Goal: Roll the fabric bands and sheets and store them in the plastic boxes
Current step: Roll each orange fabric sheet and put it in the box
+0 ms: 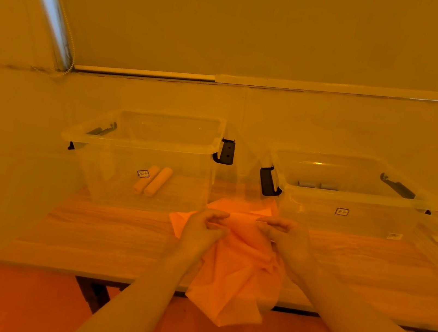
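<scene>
The sheet (236,269) lies crumpled on the bench (103,233), between the left box (140,145) and the right box (350,198), with its near end hanging over the bench edge. The left hand (202,229) and right hand (284,236) each pinch the far part of the sheet with curled fingers (218,217), and a short span of fabric is held taut between them. The rest of the sheet trails back under the wrists.

Risk: the sheet is not flat. Rolling from this state would probably trap creases and give a loose, uneven roll. The overhanging end may drag the fabric toward the floor if either pinch loosens. The far corner lies close to the boxes and may catch there.

Two rolls (152,181) lie in the left box. Small grey items (318,185) sit in the right box; their kind cannot be told.
</scene>
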